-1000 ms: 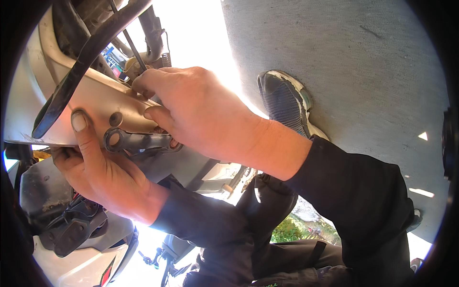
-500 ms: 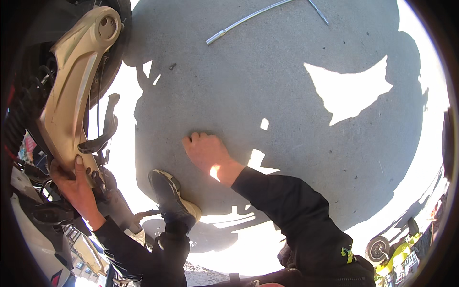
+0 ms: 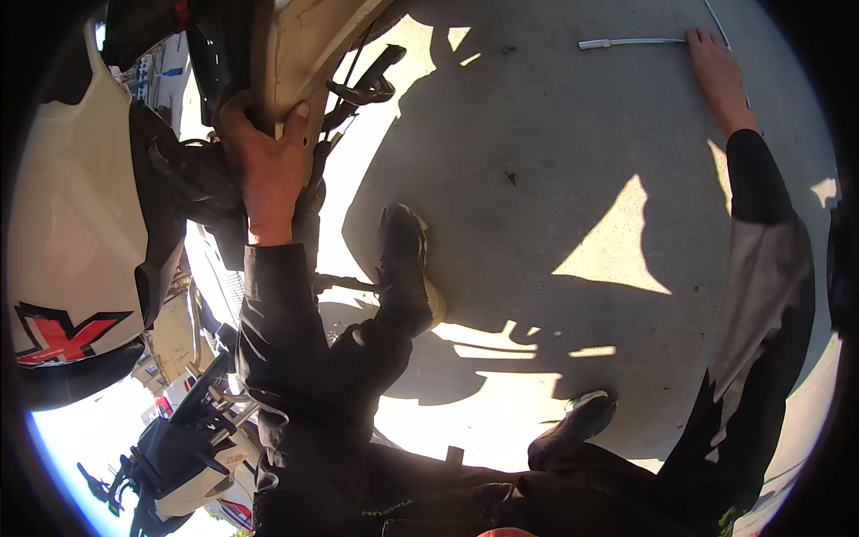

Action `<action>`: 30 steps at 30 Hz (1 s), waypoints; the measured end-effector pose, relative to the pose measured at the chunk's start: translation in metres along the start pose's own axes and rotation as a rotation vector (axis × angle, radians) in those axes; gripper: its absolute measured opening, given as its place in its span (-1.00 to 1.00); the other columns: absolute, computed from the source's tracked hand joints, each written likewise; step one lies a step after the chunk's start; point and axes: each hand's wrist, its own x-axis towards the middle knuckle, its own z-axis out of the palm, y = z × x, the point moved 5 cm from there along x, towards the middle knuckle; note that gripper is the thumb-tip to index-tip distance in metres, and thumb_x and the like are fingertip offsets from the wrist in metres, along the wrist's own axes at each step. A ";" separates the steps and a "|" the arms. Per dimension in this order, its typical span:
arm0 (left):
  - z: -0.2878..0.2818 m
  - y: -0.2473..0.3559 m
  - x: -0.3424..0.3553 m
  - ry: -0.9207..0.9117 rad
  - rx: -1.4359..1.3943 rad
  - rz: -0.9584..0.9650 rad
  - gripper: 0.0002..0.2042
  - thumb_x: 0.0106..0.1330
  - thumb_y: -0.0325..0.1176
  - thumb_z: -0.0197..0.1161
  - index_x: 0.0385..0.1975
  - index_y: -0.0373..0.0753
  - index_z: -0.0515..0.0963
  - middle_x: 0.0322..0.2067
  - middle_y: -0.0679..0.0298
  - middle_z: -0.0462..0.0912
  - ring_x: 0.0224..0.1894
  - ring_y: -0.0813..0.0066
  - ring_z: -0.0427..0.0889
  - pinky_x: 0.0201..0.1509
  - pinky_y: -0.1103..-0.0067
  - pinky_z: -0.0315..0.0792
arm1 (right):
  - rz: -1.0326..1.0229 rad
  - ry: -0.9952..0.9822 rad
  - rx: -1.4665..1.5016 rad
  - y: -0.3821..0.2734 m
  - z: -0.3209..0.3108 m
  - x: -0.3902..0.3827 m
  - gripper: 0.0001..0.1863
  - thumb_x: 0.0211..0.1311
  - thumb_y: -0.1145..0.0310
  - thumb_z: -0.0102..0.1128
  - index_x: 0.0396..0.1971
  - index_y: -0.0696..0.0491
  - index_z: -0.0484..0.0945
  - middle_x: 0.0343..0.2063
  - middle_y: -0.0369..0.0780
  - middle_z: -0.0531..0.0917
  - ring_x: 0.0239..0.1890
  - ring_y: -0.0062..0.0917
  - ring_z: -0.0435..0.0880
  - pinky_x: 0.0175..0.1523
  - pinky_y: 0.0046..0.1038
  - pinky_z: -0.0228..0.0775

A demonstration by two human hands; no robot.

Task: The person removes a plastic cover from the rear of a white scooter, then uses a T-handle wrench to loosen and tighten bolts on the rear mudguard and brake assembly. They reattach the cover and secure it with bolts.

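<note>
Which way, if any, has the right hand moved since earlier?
Yes: the right hand has moved away from the tan swingarm, rightward to the metal rod.

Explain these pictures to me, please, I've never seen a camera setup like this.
There's no robot here, just a person's two bare hands. Every picture comes from a wide fisheye camera on the person's head, looking down, so straight edges bend. On the left, the left hand holds a tan beam on a motorbike. At upper right, the right hand is at a thin silver rod lying on the concrete floor; I can't tell whether it's gripped.
</note>
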 end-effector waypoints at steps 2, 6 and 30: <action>0.007 0.002 0.001 -0.032 -0.062 -0.052 -0.35 0.13 -0.24 0.55 0.13 -0.48 0.42 0.08 -0.06 0.45 0.12 0.03 0.48 0.26 0.29 0.37 | -0.167 0.177 -0.001 0.020 0.008 -0.017 -0.69 0.39 0.49 0.04 0.11 0.06 0.47 0.06 -0.11 0.62 0.08 -0.19 0.65 0.03 -0.17 0.58; -0.006 -0.015 -0.005 -0.029 0.003 -0.032 -0.33 0.10 -0.19 0.58 0.10 -0.47 0.43 0.06 -0.11 0.46 0.14 0.02 0.48 0.24 0.26 0.39 | -0.071 -0.199 0.404 -0.029 -0.055 -0.065 -0.65 0.51 0.43 -0.11 0.22 0.02 0.43 0.06 0.02 0.62 0.04 -0.01 0.65 0.04 -0.07 0.54; 0.012 -0.022 0.002 -0.103 -0.274 -0.136 -0.32 0.10 -0.32 0.57 0.15 -0.48 0.36 -0.03 -0.07 0.55 -0.21 0.25 0.69 -0.14 0.45 0.64 | 0.036 0.338 1.756 -0.251 -0.320 -0.210 -0.25 0.26 0.58 0.13 0.47 -0.21 0.35 -0.37 -0.13 0.60 -0.51 -0.24 0.62 -0.42 -0.30 0.51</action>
